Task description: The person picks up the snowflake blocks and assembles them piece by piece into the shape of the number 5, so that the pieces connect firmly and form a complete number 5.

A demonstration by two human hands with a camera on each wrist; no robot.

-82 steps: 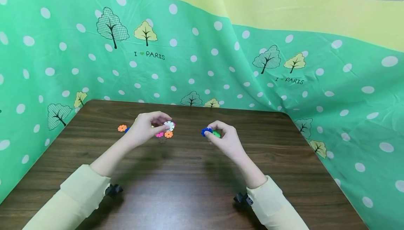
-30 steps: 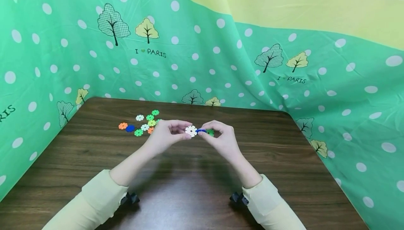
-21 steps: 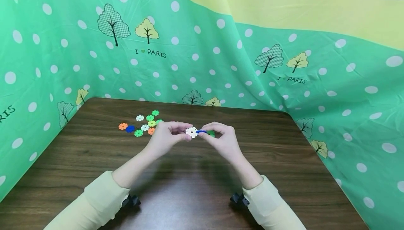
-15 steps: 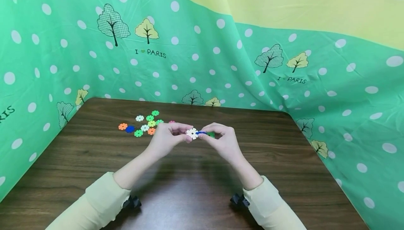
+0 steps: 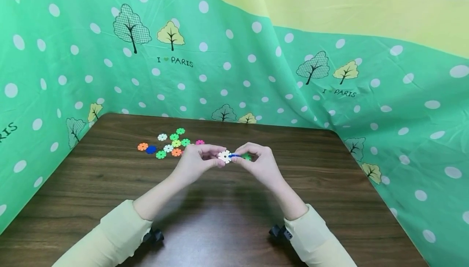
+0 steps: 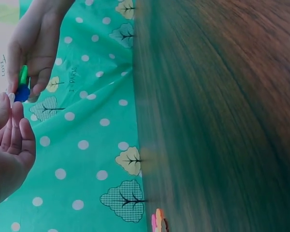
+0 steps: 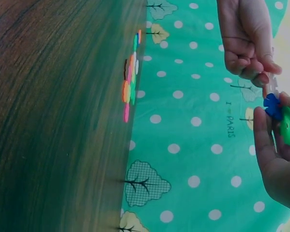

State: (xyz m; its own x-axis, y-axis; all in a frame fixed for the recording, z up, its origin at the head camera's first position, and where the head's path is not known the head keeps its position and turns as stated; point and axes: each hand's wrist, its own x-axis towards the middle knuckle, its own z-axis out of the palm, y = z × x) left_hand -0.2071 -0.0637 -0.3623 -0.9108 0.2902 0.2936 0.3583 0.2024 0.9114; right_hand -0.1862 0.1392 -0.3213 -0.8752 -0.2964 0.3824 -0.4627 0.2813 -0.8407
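Observation:
My left hand [image 5: 194, 163] pinches a white notched flower-shaped disc [image 5: 224, 156] between thumb and fingers, its flat face toward the head camera. Across from it, my right hand [image 5: 261, 163] grips a blue notched disc [image 7: 271, 105], turned edge-on in the head view. A green notched disc [image 7: 288, 126] is joined to the blue one and sits partly behind the right fingers. White and blue discs meet edge to edge between the two hands, crosswise to each other. In the left wrist view the pieces are held up in front of the cloth, above the table.
Loose discs lie at the back left of the brown wooden table [image 5: 220, 226]: an orange disc [image 5: 143, 147], a blue disc [image 5: 151, 149], a yellow disc [image 5: 176, 143], a pink disc [image 5: 199, 142] and several others. A green dotted cloth [image 5: 234, 79] hangs behind.
My left hand has carried the white disc rightward from above the loose pieces to the blue disc. Over the last second both hands sink slightly, discs staying together.

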